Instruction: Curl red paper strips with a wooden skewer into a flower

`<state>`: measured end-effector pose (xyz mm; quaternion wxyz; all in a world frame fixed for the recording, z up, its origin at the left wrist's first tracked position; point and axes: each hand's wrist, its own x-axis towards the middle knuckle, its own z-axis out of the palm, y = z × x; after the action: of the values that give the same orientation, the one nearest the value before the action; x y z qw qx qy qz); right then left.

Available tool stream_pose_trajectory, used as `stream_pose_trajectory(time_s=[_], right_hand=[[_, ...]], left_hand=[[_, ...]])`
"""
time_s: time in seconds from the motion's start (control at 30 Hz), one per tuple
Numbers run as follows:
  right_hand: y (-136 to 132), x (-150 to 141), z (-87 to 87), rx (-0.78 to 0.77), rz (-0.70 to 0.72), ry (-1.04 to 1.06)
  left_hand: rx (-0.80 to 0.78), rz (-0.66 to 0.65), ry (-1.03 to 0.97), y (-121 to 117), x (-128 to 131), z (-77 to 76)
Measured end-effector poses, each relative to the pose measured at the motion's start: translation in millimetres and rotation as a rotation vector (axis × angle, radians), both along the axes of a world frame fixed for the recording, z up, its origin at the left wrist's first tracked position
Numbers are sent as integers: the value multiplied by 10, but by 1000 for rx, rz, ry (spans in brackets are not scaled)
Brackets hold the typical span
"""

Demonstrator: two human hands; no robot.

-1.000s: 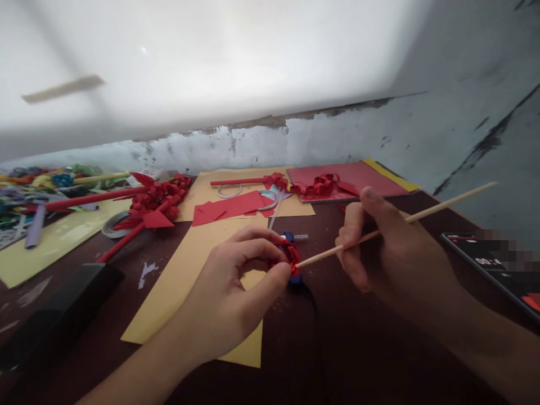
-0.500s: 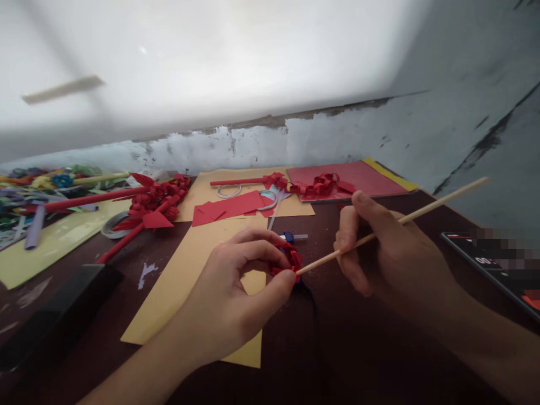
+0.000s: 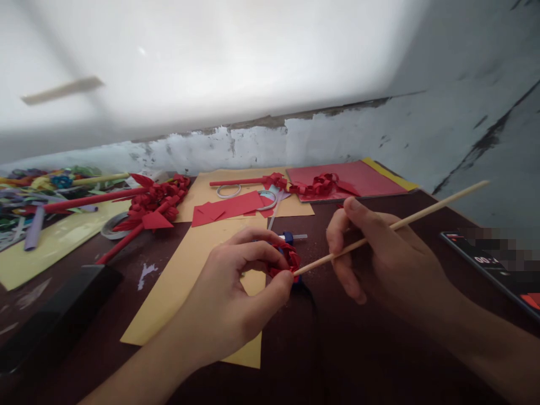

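Between the thumb and fingers of my left hand [image 3: 236,292] is a curled red paper piece [image 3: 291,256], partly hidden by the fingers. My right hand [image 3: 379,253] grips a thin wooden stick [image 3: 439,205], which slants down to the left. The stick's lower end meets the paper beside my left thumb tip. Just behind the paper lies a blue tool [image 3: 288,237] with a translucent rod at its back and a dark cord, probably a glue gun, mostly covered by my left hand and the paper.
Yellow paper [image 3: 169,298] lies under my left hand. Red paper flowers on stems [image 3: 156,205] lie left, near a black box [image 3: 63,315]. Behind are red paper pieces [image 3: 236,207], tape rolls [image 3: 228,192] and a red sheet [image 3: 358,177]. A phone [image 3: 489,270] lies right.
My right hand and the stick have shifted slightly left. The red paper in my left hand has turned a little; my left hand stays nearly in place.
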<state>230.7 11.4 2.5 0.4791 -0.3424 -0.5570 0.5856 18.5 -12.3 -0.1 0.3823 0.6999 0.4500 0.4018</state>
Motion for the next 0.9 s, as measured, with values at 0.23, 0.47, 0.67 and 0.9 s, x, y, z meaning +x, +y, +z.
stream_pose_trajectory(time_s=[0.23, 0.47, 0.67, 0.9], right_hand=[[39, -8, -49, 5, 71, 62], [30, -13, -59, 58, 14, 21], [45, 3, -54, 37, -22, -12], [57, -14, -25, 5, -60, -10]], left_hand=[[21, 6, -6, -19, 10, 23], [0, 8, 6, -24, -1, 25], [-2, -24, -22, -23, 3, 21], [-4, -48, -14, -35, -12, 31]])
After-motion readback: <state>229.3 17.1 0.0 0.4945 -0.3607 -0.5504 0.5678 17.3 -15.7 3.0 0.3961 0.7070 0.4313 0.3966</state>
